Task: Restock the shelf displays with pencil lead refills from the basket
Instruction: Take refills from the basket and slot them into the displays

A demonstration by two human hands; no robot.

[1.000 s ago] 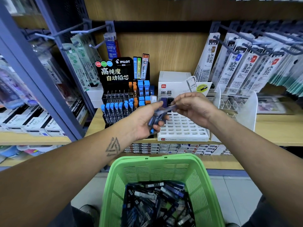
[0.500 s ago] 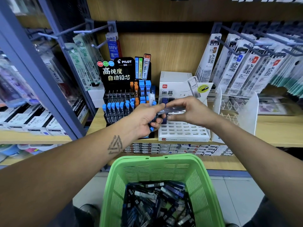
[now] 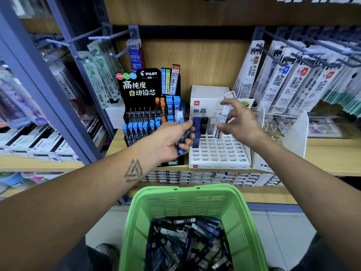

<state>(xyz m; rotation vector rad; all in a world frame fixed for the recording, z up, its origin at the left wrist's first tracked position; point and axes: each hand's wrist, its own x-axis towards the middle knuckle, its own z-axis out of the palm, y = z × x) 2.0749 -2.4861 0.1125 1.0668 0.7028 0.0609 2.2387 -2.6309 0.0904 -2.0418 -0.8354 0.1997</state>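
Head view — right hand (image 3: 237,122) pinches slim clear refill (image 3: 221,122).

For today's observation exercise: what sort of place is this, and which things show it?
Most likely a stationery shop aisle: a Pilot lead display, packaged refills on pegboard hooks, and a green basket of lead refills.
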